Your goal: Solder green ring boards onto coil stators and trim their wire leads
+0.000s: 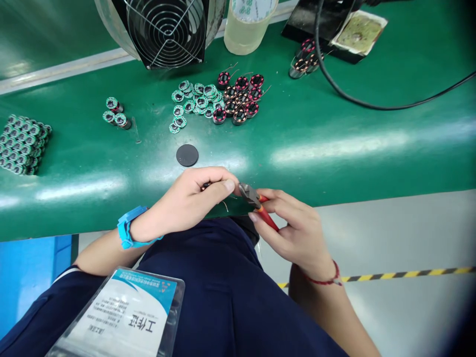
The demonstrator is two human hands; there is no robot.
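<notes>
Near the front edge of the bench, my left hand (pixel 191 198) is closed around a small wound coil (pixel 206 186), mostly hidden by the fingers. Thin copper wire ends (pixel 225 205) stick out below my thumb. My right hand (pixel 297 230) grips the red-handled wire cutters (pixel 266 214), with their jaws touching or very close to my left fingertips. What lies between the jaws cannot be made out. Just beyond my left hand, a flat black disc (pixel 187 155) lies on the green bench top (pixel 148 153).
Several loose coils (pixel 241 99) and green ring boards (pixel 201 101) form a pile ahead. Three coils topped with boards (pixel 119 119) stand left of them, near a stacked block of boards (pixel 24 144). Behind are a fan (pixel 169 32), a tape roll (pixel 249 29) and a black cable (pixel 357 103).
</notes>
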